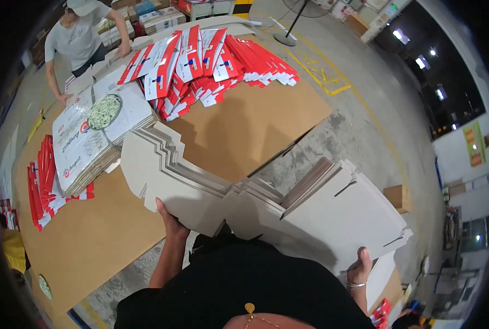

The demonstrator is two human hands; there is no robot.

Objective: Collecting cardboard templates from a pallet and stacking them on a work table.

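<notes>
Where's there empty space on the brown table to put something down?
Bare tabletop shows between the heaped red packets and the grey cardboard sheets. Another patch lies left of the left hand, nearer than the white package. It's crowded where packets flank the package.

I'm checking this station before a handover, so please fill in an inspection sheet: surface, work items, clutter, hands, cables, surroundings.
Surface: brown tabletop, partly covered.
Work items: grey cardboard sheets, cut to shape, stacked with edges staggered.
Clutter: red-and-white packets piled at the far side; white printed bundle with a pale-green coil on top.
Hands: left hand and right hand hold the sheets, most fingers hidden underneath.
Cables: what looks like a thin dark cable near a black stand.
Surroundings: co-worker at far left; yellow floor line; cardboard box at right.
</notes>
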